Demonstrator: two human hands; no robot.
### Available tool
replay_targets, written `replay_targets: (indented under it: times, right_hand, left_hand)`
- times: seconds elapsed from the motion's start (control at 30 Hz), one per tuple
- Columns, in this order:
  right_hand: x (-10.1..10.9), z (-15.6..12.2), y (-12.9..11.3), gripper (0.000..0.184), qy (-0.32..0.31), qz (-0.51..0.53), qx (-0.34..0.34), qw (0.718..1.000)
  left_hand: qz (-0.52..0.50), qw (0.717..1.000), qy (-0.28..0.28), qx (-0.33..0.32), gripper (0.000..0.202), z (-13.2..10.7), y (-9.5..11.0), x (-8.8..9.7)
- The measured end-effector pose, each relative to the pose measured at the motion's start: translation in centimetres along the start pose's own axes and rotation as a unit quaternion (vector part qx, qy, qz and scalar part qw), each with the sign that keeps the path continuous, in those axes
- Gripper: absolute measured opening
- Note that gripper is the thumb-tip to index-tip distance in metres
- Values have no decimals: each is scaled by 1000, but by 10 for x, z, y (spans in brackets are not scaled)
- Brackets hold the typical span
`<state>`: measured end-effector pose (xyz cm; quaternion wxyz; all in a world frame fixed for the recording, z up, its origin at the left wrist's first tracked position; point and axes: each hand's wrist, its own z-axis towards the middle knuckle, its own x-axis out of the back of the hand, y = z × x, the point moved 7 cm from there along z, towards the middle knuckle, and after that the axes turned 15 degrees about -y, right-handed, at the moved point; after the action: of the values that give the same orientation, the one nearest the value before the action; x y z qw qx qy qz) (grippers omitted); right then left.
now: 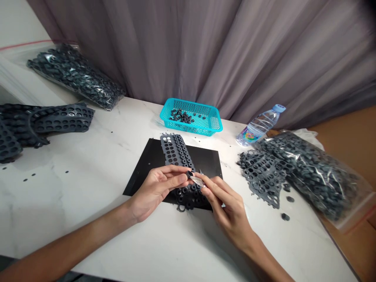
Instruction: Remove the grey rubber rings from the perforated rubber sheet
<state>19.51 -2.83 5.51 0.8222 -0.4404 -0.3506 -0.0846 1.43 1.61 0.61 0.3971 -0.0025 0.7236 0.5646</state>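
Note:
Between the thumb and fingers of my left hand (160, 187) is a small black rubber ring (189, 174). My right hand (227, 197) pinches a small tool with a pointed metal blade (197, 181), its tip at the ring. Most of the tool's handle is hidden by my fingers. Beneath both hands lies a dark grey rubber sheet (171, 152), with open holes along its left side and ring-shaped parts along its right. That sheet rests on a black mat (141, 172), and its near end is partly covered by my hands.
Behind the mat stands a turquoise basket (192, 129) with loose black rings. Bags of black parts lie at back left (79, 76) and right (320, 176). A water bottle (260, 125), a holed rubber scrap (263, 176) and more rubber sheets (64, 119) are on the white table (96, 172).

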Motion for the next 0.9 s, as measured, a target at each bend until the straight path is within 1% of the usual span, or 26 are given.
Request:
replay_targets:
  times: [0.2,0.37,0.5,0.57,0.7,0.9]
  right_hand:
    - [0,2,-2,42,6,3,3,1000]
    - [-2,0,0,39,5,-1,-14,1000]
    - [2,-2,2,36,23,4,-17,1000]
    - [5,-1,3,36,25,7,-20,999]
    - [5,-2,5,38,7,12,-14,1000]
    - [-1,-5,7,47,-13,7,-1,1000]
  left_hand:
    - [1,1000,-6,7,30,0,-1,0]
    - [1,1000,-3,11,31,-1,-3,0]
    - [2,1000,5,11,32,-1,-3,2]
    - [-2,1000,0,11,31,0,-3,2]
    - [-10,1000,-8,8,29,1,-2,0]
    - [-6,1000,-13,9,27,1,-3,0]
